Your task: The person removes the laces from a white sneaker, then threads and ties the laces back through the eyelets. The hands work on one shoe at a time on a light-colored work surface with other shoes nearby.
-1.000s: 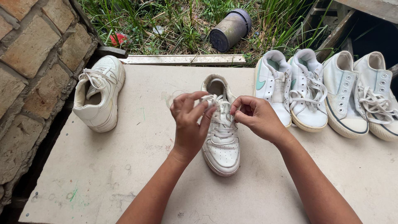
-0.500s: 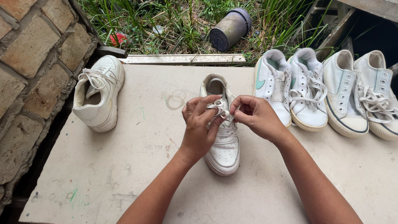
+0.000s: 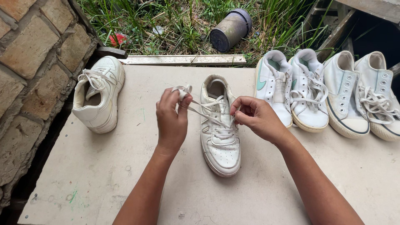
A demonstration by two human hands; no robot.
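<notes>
We see a scuffed white leather sneaker (image 3: pixel 221 137) on rough beige board (image 3: pixel 104 175); our left hand (image 3: pixel 171 121) pinches its flat lace (image 3: pixel 204 116) taut, right hand (image 3: pixel 256 118) pinching at the eyelets.

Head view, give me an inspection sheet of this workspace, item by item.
Surface: pale board, scuffed, with small marks.
Job's things: white shoe upright at centre; its lace pulled taut to the left.
Clutter: one white shoe at left; four shoes in a row at right, the leftmost with a green mark.
Grippers: left hand pinches the lace end; right hand pinches lace at the eyelets.
Cables: nothing seen.
Surroundings: brick wall at left, grass behind with a tipped dark pot, wooden slats at upper right.
</notes>
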